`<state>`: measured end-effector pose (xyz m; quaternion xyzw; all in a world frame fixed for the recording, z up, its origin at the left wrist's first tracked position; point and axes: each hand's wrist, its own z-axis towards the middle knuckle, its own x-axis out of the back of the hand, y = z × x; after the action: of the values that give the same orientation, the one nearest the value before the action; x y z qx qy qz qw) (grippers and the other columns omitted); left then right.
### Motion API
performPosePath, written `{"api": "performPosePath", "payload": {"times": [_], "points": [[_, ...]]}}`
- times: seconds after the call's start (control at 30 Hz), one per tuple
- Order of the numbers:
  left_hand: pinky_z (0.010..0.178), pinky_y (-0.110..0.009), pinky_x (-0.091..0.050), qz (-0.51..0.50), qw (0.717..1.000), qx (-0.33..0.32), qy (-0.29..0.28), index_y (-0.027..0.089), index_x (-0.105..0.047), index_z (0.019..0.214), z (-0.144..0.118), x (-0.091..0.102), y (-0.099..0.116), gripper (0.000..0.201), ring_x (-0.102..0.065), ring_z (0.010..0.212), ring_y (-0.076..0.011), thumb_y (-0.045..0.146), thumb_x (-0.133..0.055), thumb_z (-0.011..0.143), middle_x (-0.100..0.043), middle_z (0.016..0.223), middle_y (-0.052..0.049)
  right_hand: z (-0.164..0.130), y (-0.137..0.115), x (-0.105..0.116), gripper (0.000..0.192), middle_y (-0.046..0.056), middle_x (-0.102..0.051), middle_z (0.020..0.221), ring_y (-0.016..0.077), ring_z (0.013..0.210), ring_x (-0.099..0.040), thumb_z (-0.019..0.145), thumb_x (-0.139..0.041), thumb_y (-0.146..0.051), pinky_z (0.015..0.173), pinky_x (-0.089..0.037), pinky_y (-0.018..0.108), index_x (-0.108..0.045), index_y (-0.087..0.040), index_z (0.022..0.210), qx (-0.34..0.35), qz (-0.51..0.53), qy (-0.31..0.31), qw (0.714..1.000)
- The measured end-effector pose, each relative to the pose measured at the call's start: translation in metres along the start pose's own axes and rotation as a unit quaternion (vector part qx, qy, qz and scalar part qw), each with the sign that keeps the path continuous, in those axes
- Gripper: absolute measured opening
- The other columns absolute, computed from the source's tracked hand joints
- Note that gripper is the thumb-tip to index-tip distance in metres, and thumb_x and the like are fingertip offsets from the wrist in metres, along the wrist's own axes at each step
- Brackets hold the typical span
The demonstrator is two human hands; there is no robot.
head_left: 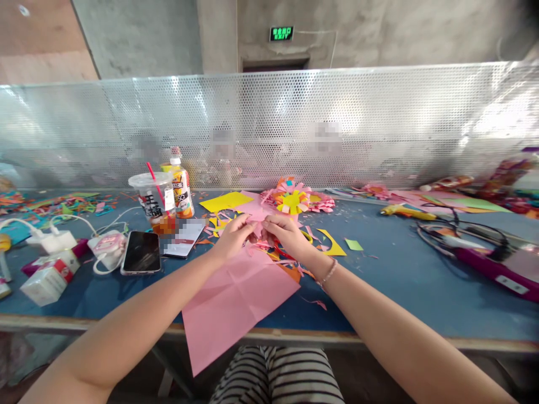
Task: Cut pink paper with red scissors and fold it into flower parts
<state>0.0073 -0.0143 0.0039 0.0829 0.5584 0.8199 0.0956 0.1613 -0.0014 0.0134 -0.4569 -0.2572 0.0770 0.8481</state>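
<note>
Both hands meet at frame centre over the blue worktop (400,280). Left hand (233,235) and right hand (287,234) are each pinched narrow on a small pink paper piece (256,227) held between the fingertips, just above the worktop. Can't tell its exact shape, the fingers cover most of it.

Large creased pink sheet (236,303) lies at 6 o'clock from the hands, its lower corner hanging over the near worktop edge. Paper scraps (290,261) in red, orange and yellow sit under and just beside the right hand. Bracelet (329,273) on the right wrist.

At 12 o'clock: finished paper flower (292,201), yellow centre, pink and orange petals. Yellow sheet (225,201) at 11 o'clock.

At 9 o'clock: phone (141,252) face up, plastic cup (155,202) with red straw, bottle (181,188) just behind it, white charger (53,241) with cables further out.

At 3 o'clock, well apart: yellow glue gun (406,212) and a purple tool (490,269) with black cable.
</note>
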Motion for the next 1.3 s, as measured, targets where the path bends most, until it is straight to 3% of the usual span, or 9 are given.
{"api": "performPosePath", "payload": {"times": [0.33,0.53,0.77,1.0,1.17,1.3], "points": [[0.056,-0.022,-0.04,0.035,0.999,-0.011,-0.006,0.016,-0.045,0.072,0.0,0.002,0.001,0.019,-0.05,0.056,-0.0093,0.035,-0.048,0.075,-0.052,0.062,0.001,-0.001,-0.004,0.001,0.027,-0.004,-0.042,0.051,0.0069,0.046,-0.037,0.081,-0.04,-0.035,0.045,-0.028,0.021,-0.045,-0.016,0.062,0.0,-0.129,0.005,0.992],[0.056,-0.024,-0.041,0.039,0.998,-0.022,-0.044,0.015,-0.05,0.071,-0.002,0.001,0.005,0.021,-0.052,0.059,-0.0112,0.036,-0.049,0.075,-0.054,0.065,-0.001,0.001,-0.002,0.006,0.021,-0.004,-0.043,0.053,0.0063,0.047,-0.038,0.079,-0.042,-0.027,0.045,-0.028,0.02,-0.044,-0.016,0.061,0.015,-0.068,-0.024,0.997],[0.053,-0.022,-0.037,0.144,0.988,-0.049,-0.021,0.016,-0.052,0.061,0.0,0.004,0.01,0.028,-0.05,0.055,-0.0109,0.04,-0.047,0.075,-0.051,0.056,0.0,-0.001,-0.007,0.009,0.028,-0.005,-0.041,0.048,0.0064,0.044,-0.038,0.078,-0.045,-0.036,0.044,-0.029,0.02,-0.04,-0.017,0.058,-0.004,-0.043,-0.042,0.998],[0.053,-0.021,-0.037,0.178,0.982,-0.059,-0.022,0.015,-0.053,0.064,0.0,0.005,0.008,0.031,-0.051,0.055,-0.0106,0.041,-0.042,0.078,-0.052,0.057,0.0,-0.001,-0.007,0.006,0.02,-0.003,-0.046,0.057,0.0076,0.049,-0.043,0.081,-0.041,-0.035,0.048,-0.034,0.021,-0.044,-0.017,0.071,0.022,-0.077,0.015,0.997],[0.052,-0.022,-0.039,0.164,0.985,-0.04,-0.029,0.015,-0.055,0.067,0.003,0.004,0.002,0.031,-0.051,0.053,-0.0104,0.043,-0.045,0.076,-0.054,0.057,0.0,0.001,-0.002,0.007,0.014,-0.002,-0.047,0.059,0.0086,0.054,-0.042,0.079,-0.043,-0.022,0.052,-0.033,0.021,-0.046,-0.017,0.066,0.11,-0.244,0.067,0.961],[0.055,-0.024,-0.043,0.005,0.998,0.067,-0.007,0.014,-0.057,0.078,0.006,0.004,-0.002,0.031,-0.056,0.055,-0.011,0.043,-0.053,0.071,-0.061,0.066,-0.004,-0.002,-0.002,0.012,0.017,0.004,-0.053,0.069,0.0111,0.064,-0.046,0.082,-0.04,-0.02,0.06,-0.036,0.023,-0.053,-0.017,0.071,0.194,-0.37,0.049,0.907]]}}
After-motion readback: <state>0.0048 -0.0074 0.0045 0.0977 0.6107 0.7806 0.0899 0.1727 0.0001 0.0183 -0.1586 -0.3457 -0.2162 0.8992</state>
